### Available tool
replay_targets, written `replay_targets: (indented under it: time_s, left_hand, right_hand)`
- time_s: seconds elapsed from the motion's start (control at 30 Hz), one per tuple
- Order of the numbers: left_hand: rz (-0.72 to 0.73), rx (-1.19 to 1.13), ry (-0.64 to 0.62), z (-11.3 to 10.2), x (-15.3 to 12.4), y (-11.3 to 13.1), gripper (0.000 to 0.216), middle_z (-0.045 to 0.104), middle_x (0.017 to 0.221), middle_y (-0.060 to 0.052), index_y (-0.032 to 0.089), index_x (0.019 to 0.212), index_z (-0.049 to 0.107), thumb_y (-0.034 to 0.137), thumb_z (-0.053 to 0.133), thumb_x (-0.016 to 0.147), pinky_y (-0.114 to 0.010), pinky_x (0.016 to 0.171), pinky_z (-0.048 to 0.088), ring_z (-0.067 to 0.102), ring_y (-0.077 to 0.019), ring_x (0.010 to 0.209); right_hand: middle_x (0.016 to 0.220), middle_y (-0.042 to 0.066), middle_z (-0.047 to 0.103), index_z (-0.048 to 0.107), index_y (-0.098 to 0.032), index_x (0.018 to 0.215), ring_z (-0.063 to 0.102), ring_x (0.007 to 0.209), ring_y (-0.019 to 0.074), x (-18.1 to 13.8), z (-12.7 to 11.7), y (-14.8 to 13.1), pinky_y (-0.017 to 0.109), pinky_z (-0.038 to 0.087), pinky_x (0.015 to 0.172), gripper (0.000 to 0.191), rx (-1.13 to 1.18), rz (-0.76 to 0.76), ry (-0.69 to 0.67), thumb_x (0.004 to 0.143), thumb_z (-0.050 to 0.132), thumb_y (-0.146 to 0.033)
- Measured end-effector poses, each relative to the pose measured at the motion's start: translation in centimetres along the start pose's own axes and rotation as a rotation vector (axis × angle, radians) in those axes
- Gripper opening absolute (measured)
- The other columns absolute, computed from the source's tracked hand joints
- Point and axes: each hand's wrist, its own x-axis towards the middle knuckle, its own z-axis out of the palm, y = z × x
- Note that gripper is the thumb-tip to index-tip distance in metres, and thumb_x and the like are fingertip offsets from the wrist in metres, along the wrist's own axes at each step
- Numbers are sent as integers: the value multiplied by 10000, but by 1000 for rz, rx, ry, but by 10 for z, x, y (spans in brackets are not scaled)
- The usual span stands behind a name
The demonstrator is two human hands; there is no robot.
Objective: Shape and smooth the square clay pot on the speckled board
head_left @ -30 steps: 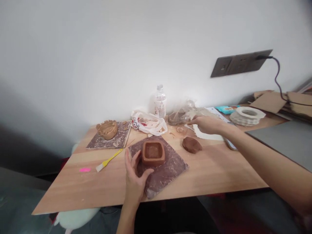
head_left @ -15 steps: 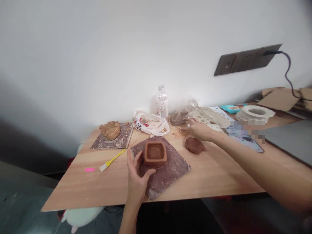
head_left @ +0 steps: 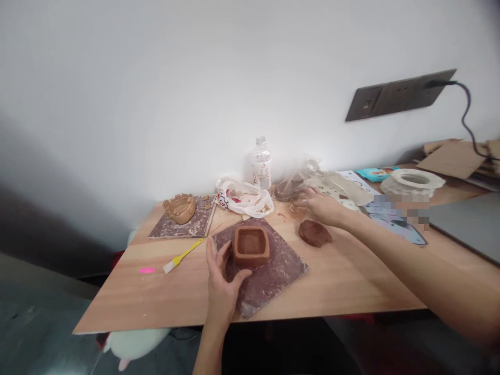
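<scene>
A square, open-topped brown clay pot (head_left: 252, 255) sits on a dark, clay-smeared board (head_left: 279, 281). My left hand (head_left: 223, 276) is open at the pot's left front corner, with its thumb and fingers spread around that side. Farther back on the right, my right hand (head_left: 318, 205) reaches low over the table beside a clear plastic bag (head_left: 300, 179) of clay. Its fingers curl downward, and what they close on is too small and blurred to name. In front of this hand lies a flattened lump of brown clay (head_left: 313, 233).
A rough clay bowl (head_left: 180, 210) stands on another board (head_left: 160, 229). Nearby are a yellow brush (head_left: 183, 255) and a pink piece (head_left: 147, 270). A plastic bottle (head_left: 261, 169) and white bag (head_left: 250, 205) stand behind. A pale ring-shaped vessel (head_left: 410, 185) is at right.
My right hand shifts slightly, its fingers curling lower toward the table. My left hand stays beside the pot. The whole view slides a little.
</scene>
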Motion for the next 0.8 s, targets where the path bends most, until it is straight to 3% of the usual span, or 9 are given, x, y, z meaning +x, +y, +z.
replay_targets:
  time_s: [0.1,0.17,0.23,0.33,0.47,0.57,0.8]
  left_hand:
    - [-3,-4,-2,0,-1,0,1176,562,1403,-147,265,1540,38,278,813,656,-473,1151,366,504,-275,1347]
    - [0,0,-14,0,-1,0,1167,563,1405,-138,275,1541,40,271,809,663,-471,1154,363,501,-273,1351]
    - [7,3,-29,0,-2,1,1157,566,1404,-129,283,1541,47,270,808,670,-468,1154,364,496,-272,1356]
    - [12,-5,-38,0,-2,1,1145,567,1407,-126,290,1542,54,276,806,679,-466,1148,375,494,-274,1359]
    - [12,-15,-35,0,-2,0,1152,560,1412,-126,303,1542,49,302,814,681,-463,1137,392,498,-280,1357]
    - [14,-20,-42,0,-2,-1,1156,555,1418,-126,304,1542,43,328,820,686,-458,1139,389,498,-278,1357]
    - [17,-7,-35,-1,-3,-3,1161,552,1420,-128,315,1545,44,355,829,689,-469,1150,373,493,-280,1361]
  right_hand:
    - [1409,106,504,717,-298,1195,423,1341,328,-4,-22,-22,539,413,1060,565,89,-104,173,786,469,3]
    - [1427,81,493,699,-326,1216,416,1354,296,-7,-38,-45,535,408,1073,619,198,-285,231,782,437,29]
    - [1495,66,431,658,-364,1266,344,1412,291,-10,-51,-71,561,371,1096,636,272,-442,145,816,428,23]
    - [1590,35,310,621,-378,1305,182,1495,290,-9,-60,-104,593,281,1141,529,298,-536,-59,929,421,-65]
    - [1644,4,191,668,-321,1253,27,1518,322,2,-56,-123,613,168,1177,449,250,-515,-202,923,469,-90]
    - [1653,41,146,674,-286,1251,-23,1507,376,11,-52,-127,685,79,1155,458,169,-461,-258,891,493,-69]
    - [1652,97,123,640,-238,1304,14,1506,384,18,-49,-136,674,135,1153,519,80,-414,-361,861,471,-26]
